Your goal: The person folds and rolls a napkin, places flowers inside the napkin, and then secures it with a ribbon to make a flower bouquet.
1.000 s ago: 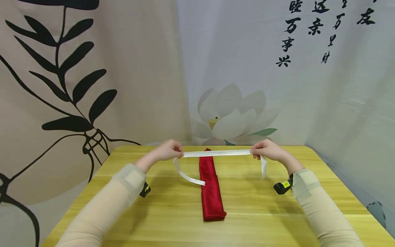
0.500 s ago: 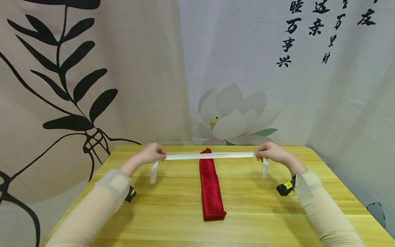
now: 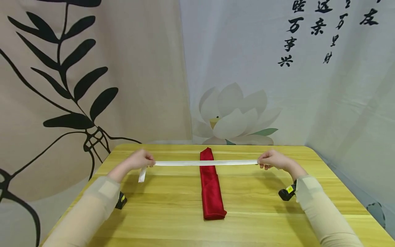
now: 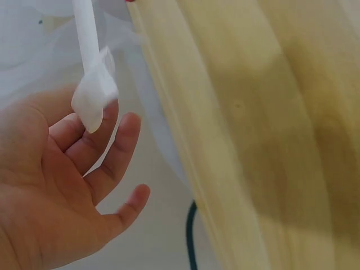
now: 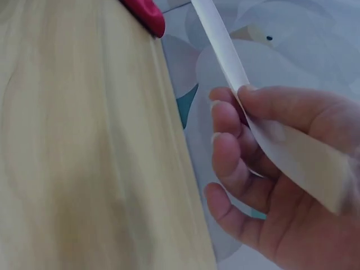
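Note:
A white ribbon [image 3: 182,163] is stretched straight between both hands, passing over the far part of a folded red satin cloth [image 3: 213,195] on the table. My left hand [image 3: 140,160] pinches the ribbon near one end, and a short tail hangs below the fingers. In the left wrist view the other fingers are spread loosely beside the ribbon [image 4: 87,39]. The other end is pinched between thumb and forefinger of my right hand [image 3: 274,160]; its tail lies across the palm in the right wrist view [image 5: 304,160]. Whether the ribbon touches the cloth I cannot tell.
The wooden table [image 3: 160,212] reaches back to a printed curtain [image 3: 148,68] with leaves, a lotus and black characters. A small black camera [image 3: 287,192] is strapped at the right wrist, another [image 3: 121,200] at the left.
My left hand has moved left along the ribbon, so the span between the hands is longer and the left tail shorter. Both hands have come lower and nearer.

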`<state>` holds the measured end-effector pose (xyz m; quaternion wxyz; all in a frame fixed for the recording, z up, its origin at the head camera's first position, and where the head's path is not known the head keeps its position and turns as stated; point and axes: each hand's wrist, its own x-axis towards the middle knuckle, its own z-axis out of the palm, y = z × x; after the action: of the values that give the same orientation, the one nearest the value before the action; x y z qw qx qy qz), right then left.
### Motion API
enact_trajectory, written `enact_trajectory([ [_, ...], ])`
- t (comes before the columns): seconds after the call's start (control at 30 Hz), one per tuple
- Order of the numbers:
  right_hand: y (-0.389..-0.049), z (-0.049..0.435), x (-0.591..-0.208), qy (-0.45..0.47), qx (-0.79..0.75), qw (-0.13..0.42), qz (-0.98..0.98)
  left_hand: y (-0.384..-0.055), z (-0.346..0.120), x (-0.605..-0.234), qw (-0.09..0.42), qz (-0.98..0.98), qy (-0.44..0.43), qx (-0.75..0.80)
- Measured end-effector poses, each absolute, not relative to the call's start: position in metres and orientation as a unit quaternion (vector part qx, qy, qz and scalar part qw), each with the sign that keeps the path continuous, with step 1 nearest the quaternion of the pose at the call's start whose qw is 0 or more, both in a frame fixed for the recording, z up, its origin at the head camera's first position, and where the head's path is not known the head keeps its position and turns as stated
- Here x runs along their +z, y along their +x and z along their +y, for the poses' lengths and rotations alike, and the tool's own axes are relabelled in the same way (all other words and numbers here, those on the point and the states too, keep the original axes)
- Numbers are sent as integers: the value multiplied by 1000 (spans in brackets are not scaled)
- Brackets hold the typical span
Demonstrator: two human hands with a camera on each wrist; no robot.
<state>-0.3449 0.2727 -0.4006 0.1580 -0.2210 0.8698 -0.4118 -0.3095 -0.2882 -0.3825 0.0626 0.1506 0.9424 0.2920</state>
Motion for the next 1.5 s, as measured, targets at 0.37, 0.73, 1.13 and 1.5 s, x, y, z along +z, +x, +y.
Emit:
enact_trajectory([
  [0.37,-345,294,-423,-210,-393,210,870,-301,-309,-401,111,929,133,328],
  [0.73,-344,301,-435,-159,-393,232,876,-298,-321,-421,127,929,101,332],
  [1.13,-341,307,-440,-146,-388,176,893,-299,-320,-430,105,956,46,269],
  [1.5,-336,321,-442,-111,-370,125,914,-294,-329,-426,89,969,37,229],
])
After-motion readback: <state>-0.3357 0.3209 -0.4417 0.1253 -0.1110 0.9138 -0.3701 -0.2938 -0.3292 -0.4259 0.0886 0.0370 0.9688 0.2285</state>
